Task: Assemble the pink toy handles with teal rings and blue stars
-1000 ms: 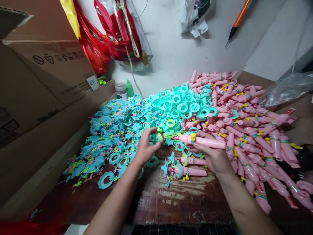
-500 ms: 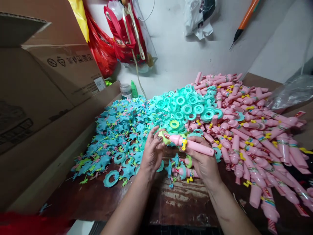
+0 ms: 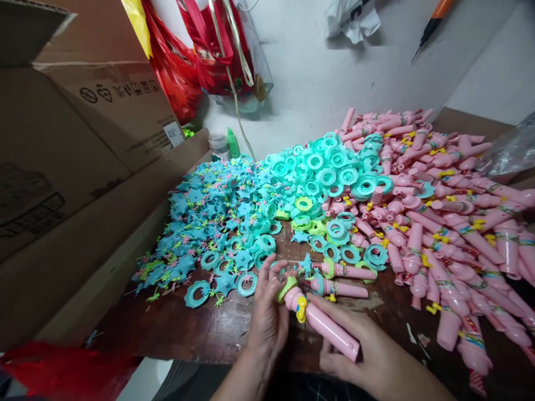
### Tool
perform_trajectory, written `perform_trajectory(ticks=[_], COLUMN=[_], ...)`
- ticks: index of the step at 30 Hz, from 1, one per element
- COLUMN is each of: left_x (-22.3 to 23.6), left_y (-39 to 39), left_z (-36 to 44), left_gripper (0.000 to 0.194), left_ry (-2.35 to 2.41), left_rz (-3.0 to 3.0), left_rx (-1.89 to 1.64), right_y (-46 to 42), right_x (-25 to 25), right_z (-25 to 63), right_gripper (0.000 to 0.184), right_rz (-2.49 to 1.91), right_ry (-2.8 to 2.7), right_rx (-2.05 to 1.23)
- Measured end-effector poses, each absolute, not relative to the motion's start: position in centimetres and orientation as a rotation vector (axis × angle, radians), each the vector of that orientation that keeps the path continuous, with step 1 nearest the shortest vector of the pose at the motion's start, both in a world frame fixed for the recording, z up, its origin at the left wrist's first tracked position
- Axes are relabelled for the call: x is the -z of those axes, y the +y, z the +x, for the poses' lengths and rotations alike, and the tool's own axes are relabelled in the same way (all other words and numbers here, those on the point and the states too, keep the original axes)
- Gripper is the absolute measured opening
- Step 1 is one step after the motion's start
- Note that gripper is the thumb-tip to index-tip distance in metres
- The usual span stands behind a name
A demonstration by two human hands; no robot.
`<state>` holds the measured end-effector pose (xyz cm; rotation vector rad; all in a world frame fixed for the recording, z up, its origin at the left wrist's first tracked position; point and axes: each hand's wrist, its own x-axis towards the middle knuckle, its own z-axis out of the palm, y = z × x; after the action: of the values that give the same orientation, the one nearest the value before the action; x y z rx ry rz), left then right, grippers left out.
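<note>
A pink toy (image 3: 332,329) was held in two bare hands above a dark tabletop (image 3: 167,334), in front of a heap of teal rings (image 3: 324,167).

Its barrel was gripped by the right hand (image 3: 371,345), thumb and fingers closed around it, while a green ring (image 3: 287,289) at its upper end was met by the curled fingers of the left hand (image 3: 267,301); whether that ring was pinched or merely touched could not be told from the blurred, overlapping fingers. Two other ringed toys (image 3: 355,272) were laid between the held toy and the teal heap. To the left of the heap, blue star pieces (image 3: 196,195) were massed beside a cardboard box (image 3: 83,122); to its right, more pink toys (image 3: 451,217) were piled.
</note>
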<state>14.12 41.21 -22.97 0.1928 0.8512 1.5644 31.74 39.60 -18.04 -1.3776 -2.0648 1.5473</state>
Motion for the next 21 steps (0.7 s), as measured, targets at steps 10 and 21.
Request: perform_trajectory(ticks=[10, 21], left_x=[22.0, 27.1], left_y=[38.9, 38.6], left_z=[15.5, 1.1], left_gripper=[0.085, 0.059], left_ry=[0.735, 2.026], left_rz=[0.466, 1.67], left_rx=[-1.482, -0.808], right_y=[39.0, 43.3], right_x=[22.5, 26.3], right_z=[29.5, 28.1], right_gripper=[0.039, 0.064], right_rz=[-1.444, -1.391], right_ry=[-1.473, -1.496], right_rx=[-2.176, -2.183])
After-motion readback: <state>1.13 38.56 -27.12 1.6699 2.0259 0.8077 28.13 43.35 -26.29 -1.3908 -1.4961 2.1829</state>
